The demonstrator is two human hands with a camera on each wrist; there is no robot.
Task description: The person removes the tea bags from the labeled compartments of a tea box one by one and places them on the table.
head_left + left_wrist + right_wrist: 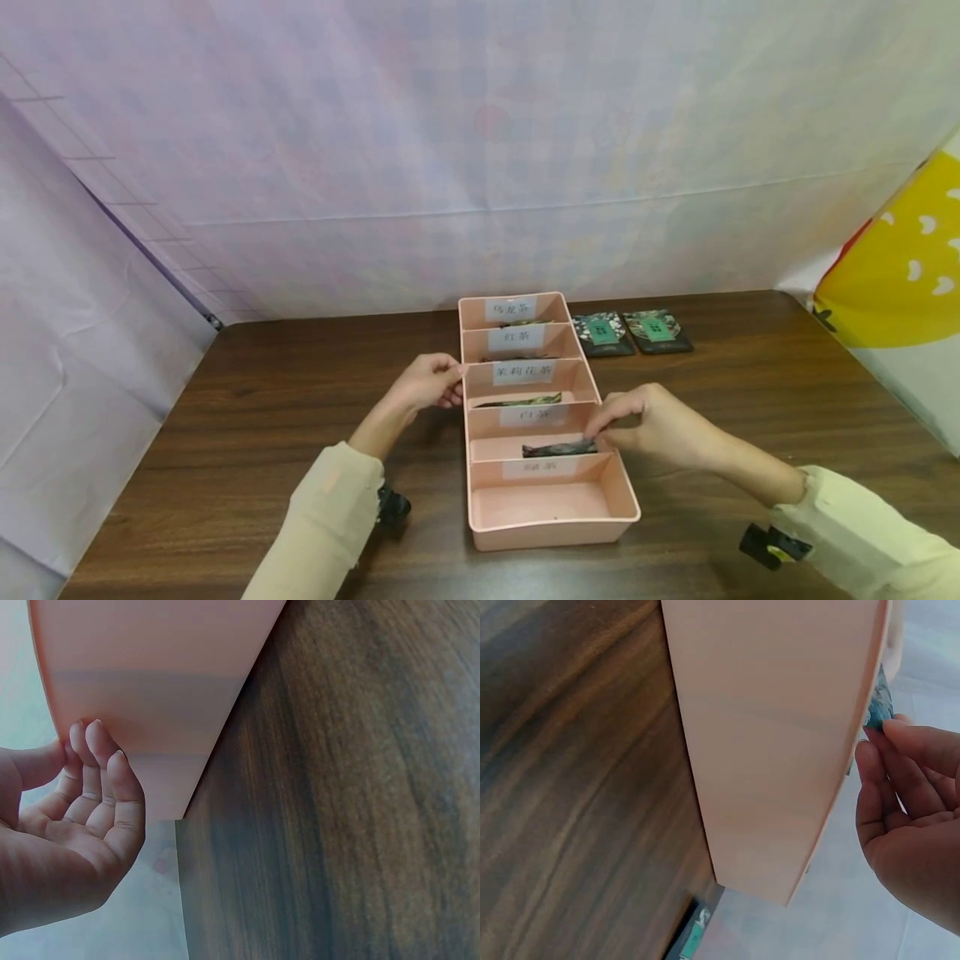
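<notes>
A long pink organizer box (552, 527) with several compartments stands on the table, each labelled on paper in Chinese characters. My right hand (671, 427) reaches over its right rim and pinches a dark, patterned tea sachet (557, 450) by one end, in the second compartment from the front. The sachet's top (880, 701) shows just past the rim in the right wrist view. With thumb and fingertips, my left hand (427, 383) grips the box's left rim around the middle compartment. Another sachet (525, 401) sits in that middle compartment.
Two dark tea sachets with green labels (602, 332) (658, 329) lie flat on the brown table (300, 400), right of the box's far end. Sachet edges show in the two farthest compartments. A pale curtain (375, 150) hangs behind the table.
</notes>
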